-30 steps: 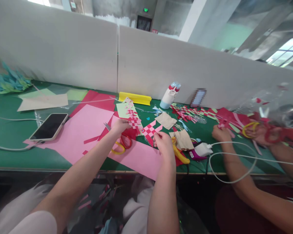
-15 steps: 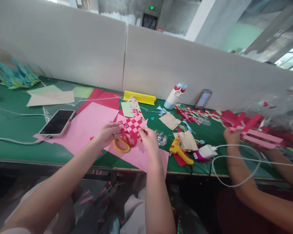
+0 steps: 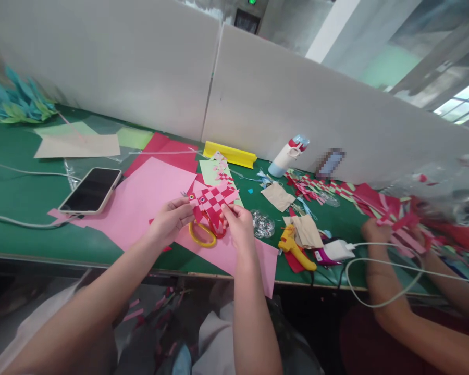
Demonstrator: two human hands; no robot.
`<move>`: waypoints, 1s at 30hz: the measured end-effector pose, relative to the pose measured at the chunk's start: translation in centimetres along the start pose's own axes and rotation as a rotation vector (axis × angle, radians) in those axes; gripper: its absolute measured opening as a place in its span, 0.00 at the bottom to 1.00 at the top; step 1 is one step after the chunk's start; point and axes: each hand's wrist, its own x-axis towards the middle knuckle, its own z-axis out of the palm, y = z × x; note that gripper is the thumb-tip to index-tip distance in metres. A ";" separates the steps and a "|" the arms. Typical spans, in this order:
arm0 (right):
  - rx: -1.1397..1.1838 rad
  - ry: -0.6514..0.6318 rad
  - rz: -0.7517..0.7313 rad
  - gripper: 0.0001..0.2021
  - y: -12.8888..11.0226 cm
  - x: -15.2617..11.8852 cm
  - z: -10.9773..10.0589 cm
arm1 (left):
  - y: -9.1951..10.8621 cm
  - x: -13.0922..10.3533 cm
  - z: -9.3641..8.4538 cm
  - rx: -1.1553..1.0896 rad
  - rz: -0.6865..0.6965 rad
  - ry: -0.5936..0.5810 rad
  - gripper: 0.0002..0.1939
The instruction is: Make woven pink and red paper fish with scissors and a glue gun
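A woven red and pink paper fish (image 3: 214, 200) with round eyes is held above pink paper. My left hand (image 3: 175, 217) pinches its eyed end at the left. On the other side, my right hand (image 3: 236, 221) grips its lower right edge between thumb and fingers. Beneath the fish lie scissors (image 3: 202, 235) with yellow and red handles, their blades largely covered. Just right of my right hand sits a clear container of small round pieces (image 3: 262, 224). A smaller woven piece (image 3: 223, 174) rests behind the fish on pale green paper.
A phone (image 3: 90, 190) lies at left on the green table (image 3: 19, 195). Rightward are a yellow glue gun (image 3: 296, 248), a white adapter (image 3: 338, 250) and cables. A bottle (image 3: 288, 155) stands behind. At far right, another person's hands (image 3: 376, 232) handle paper strips.
The view has shifted slightly. My hands still hold the fish, which now shows more of its striped tail end at right. The other person's hands and strips have changed position.
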 end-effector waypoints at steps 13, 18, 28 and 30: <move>0.180 -0.014 0.091 0.18 -0.1 -0.7 1.9 | 0.1 -1.0 -0.5 -0.111 0.028 0.064 0.09; 0.218 -0.028 0.097 0.18 0.0 -0.8 2.2 | 0.0 -1.1 -0.6 -0.135 0.062 0.075 0.08; 0.260 -0.012 0.096 0.18 0.2 -0.7 2.0 | 0.0 -1.0 -1.0 -0.144 0.108 0.140 0.09; 0.321 -0.013 0.121 0.18 0.0 -0.7 2.0 | 0.0 -1.0 -1.1 -0.147 0.109 0.147 0.10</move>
